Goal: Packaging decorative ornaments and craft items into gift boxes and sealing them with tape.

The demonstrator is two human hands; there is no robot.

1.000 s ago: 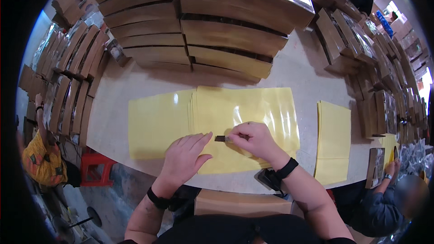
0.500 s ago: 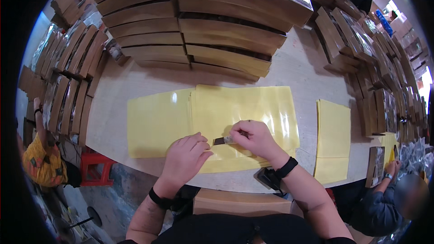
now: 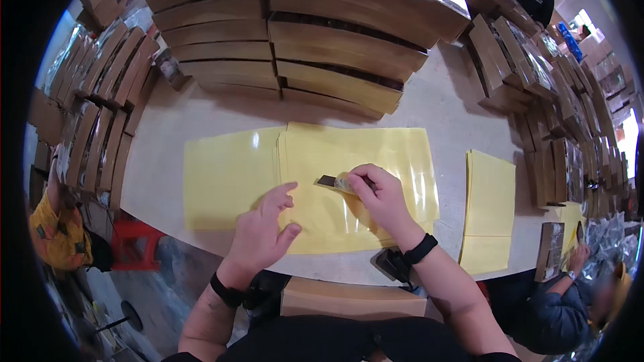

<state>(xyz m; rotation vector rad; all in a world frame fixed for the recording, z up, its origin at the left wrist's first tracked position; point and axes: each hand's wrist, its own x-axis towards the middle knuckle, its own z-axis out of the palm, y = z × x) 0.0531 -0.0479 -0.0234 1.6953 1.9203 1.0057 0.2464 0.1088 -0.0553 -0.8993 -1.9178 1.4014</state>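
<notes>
"As I look down in the head view, my right hand (image 3: pixel 384 204) pinches a small flat strip (image 3: pixel 327 180); its gripped end is hidden by my fingers."
"Which way does it point?"
"Its dark end points to my left and slightly away from me; the long axis runs mostly crosswise, sloping back toward my right hand."
"Where is it?"
"Over the yellow sheets (image 3: pixel 389 151); whether it touches them, I cannot tell."
"And your left hand (image 3: pixel 260 231)?"
"Empty, thumb and index finger spread wide; it is left of the strip, well apart from it."
</notes>
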